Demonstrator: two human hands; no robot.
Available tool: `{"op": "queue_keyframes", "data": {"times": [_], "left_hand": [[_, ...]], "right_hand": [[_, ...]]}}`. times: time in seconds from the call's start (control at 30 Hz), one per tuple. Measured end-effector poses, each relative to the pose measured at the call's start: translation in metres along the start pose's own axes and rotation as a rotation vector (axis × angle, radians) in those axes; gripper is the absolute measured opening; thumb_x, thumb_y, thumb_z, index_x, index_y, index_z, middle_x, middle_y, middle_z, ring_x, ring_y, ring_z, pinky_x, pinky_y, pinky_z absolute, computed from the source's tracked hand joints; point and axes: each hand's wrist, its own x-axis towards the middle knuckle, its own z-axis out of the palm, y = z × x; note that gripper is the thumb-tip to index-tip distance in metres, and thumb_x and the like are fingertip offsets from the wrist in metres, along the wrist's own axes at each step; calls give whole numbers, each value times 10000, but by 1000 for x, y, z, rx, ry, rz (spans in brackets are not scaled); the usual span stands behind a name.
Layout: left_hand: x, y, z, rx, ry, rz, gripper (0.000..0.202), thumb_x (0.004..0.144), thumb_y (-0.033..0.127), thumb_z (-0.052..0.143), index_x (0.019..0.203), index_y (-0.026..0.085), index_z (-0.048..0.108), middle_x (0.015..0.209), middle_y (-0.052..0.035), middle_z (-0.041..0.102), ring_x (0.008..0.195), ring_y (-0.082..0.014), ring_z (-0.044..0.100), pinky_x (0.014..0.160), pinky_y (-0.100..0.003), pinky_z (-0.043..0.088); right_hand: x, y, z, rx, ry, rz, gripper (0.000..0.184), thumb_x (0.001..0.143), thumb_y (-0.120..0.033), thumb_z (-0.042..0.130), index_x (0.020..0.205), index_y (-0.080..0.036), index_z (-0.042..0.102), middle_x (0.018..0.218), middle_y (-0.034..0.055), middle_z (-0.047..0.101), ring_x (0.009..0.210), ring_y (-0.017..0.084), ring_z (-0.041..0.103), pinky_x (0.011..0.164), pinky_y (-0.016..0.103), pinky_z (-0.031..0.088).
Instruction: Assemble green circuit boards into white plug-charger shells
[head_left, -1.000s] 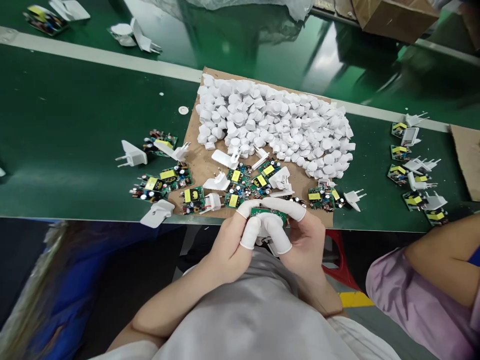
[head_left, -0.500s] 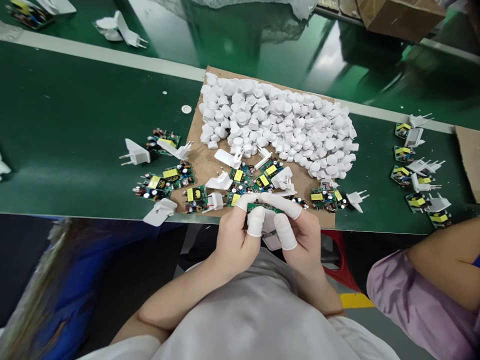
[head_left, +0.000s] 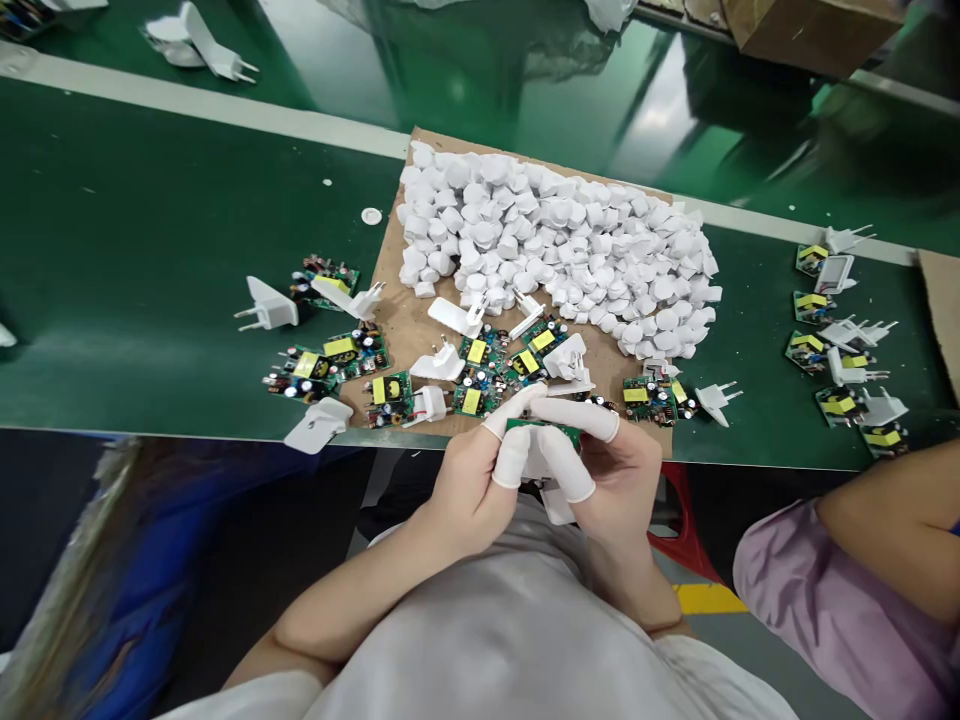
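L hand [head_left: 469, 475] + R hand [head_left: 622, 470] both clamped on circuit board [head_left: 541, 432], plug shell [head_left: 556, 505] at its 6 o'clock, off bench [head_left: 150, 300] edge. Prob best: grip board edges only, seat square. Spare boards [head_left: 480, 375] at 12 o'clock; cap pile [head_left: 555, 250] beyond.

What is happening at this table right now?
A person holds a small green circuit board between the left hand and right hand, fingertips covered in white, by the near edge of the green table. A white plastic part sits under it. On the cardboard sheet lie a heap of white caps and more boards. Another person's arm shows at right.
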Motion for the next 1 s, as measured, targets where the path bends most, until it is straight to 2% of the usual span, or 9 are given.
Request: {"op": "queue_keyframes", "data": {"times": [0.13, 0.23, 0.4, 0.5, 0.63, 0.73, 0.8, 0.9, 1.0], "left_hand": [[0, 4, -7, -189, -175, -150, 599, 1073, 575, 528, 1512, 185, 649, 750, -34, 725, 535, -137, 531, 533, -252, 537], [-1, 6, -7, -275, -133, -259, 656, 1045, 599, 579, 1566, 201, 600, 810, -41, 745, 496, -101, 455, 505, -232, 511], [-7, 3, -8, -349, -97, -278, 586, 1039, 550, 619, 1504, 196, 664, 701, -25, 693, 530, -124, 517, 505, -231, 510], [-8, 2, -10, -393, -105, -273, 548, 1056, 548, 586, 1449, 188, 710, 647, -16, 650, 539, -142, 543, 503, -248, 527], [-6, 4, -9, -357, -51, -301, 548, 1034, 581, 615, 1389, 186, 748, 643, 5, 604, 491, -108, 458, 437, -217, 484], [-8, 7, -10, -372, -58, -314, 531, 1052, 556, 591, 1417, 196, 729, 687, -10, 636, 520, -117, 507, 486, -226, 536], [-9, 8, -12, -391, -113, -314, 535, 1050, 531, 608, 1476, 217, 687, 815, -52, 722, 598, -139, 597, 572, -248, 599], [-11, 10, -14, -398, -198, -308, 586, 1033, 496, 650, 1564, 252, 604, 1090, -120, 789, 767, -176, 699, 694, -271, 644], [-13, 10, -13, -356, -217, -339, 620, 1043, 494, 625, 1605, 243, 552, 1147, -138, 794, 851, -208, 737, 763, -300, 659]], "right_hand": [[2, -6, -5, 50, -61, 145, 160, 946, -274, 789, 1089, -271, 860, 928, 25, 842, 707, 168, 738, 656, 267, 608], [2, -8, -13, 113, -204, 206, 316, 976, -411, 766, 1261, -281, 806, 1066, 41, 842, 749, 180, 747, 680, 287, 631], [0, -4, -17, 112, -243, 202, 320, 984, -354, 755, 1295, -285, 779, 1209, 56, 827, 953, 233, 798, 866, 365, 681], [-2, -3, -16, 115, -252, 249, 348, 976, -412, 766, 1289, -259, 777, 1144, 70, 835, 900, 238, 798, 812, 371, 696], [-3, -5, -18, 143, -304, 233, 456, 951, -463, 805, 1369, -291, 741, 1167, 65, 823, 810, 223, 774, 698, 344, 676], [-3, -8, -20, 166, -326, 187, 446, 954, -388, 814, 1388, -327, 729, 1165, 53, 819, 795, 211, 765, 670, 322, 650], [-3, -8, -20, 171, -298, 183, 392, 968, -364, 800, 1356, -332, 745, 1118, 43, 824, 791, 201, 761, 682, 314, 643], [-3, -8, -22, 136, -283, 223, 400, 924, -410, 846, 1301, -301, 771, 1077, 50, 827, 808, 214, 762, 731, 335, 657], [-4, -8, -21, 134, -274, 265, 450, 884, -484, 868, 1277, -284, 780, 1112, 61, 828, 868, 241, 777, 764, 360, 675]]}}
